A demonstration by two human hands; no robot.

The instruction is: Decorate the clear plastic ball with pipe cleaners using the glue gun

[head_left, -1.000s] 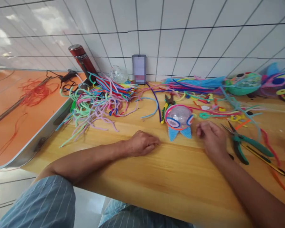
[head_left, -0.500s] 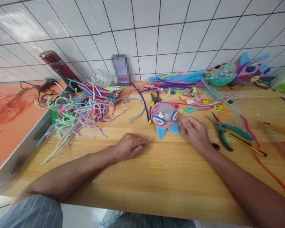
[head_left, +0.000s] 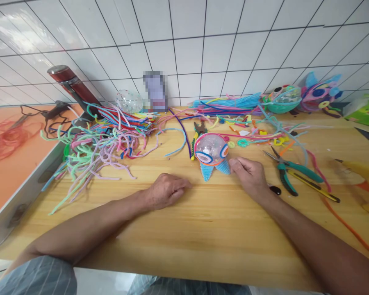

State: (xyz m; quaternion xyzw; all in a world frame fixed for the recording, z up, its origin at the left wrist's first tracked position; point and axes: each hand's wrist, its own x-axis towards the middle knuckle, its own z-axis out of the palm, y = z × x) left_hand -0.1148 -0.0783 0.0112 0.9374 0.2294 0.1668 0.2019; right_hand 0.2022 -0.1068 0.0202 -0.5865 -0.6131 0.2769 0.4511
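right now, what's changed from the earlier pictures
The head view has swung right, bringing the yellow glue gun and green packet into sight. Neither hand visibly took or released anything. Left hand, right hand and the clear ball with blue fins stayed nearly in place.

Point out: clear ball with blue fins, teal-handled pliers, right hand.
Clear ball with blue fins (head_left: 212, 146): head view, on the clear body above the fins.
Teal-handled pliers (head_left: 282, 164): head view, at the joint between jaws and handles.
Right hand (head_left: 250, 174): head view, on the back of the hand.

Open near tabletop (head_left: 209, 229), ball toy (head_left: 212, 146) beyond, pliers (head_left: 283, 173) right
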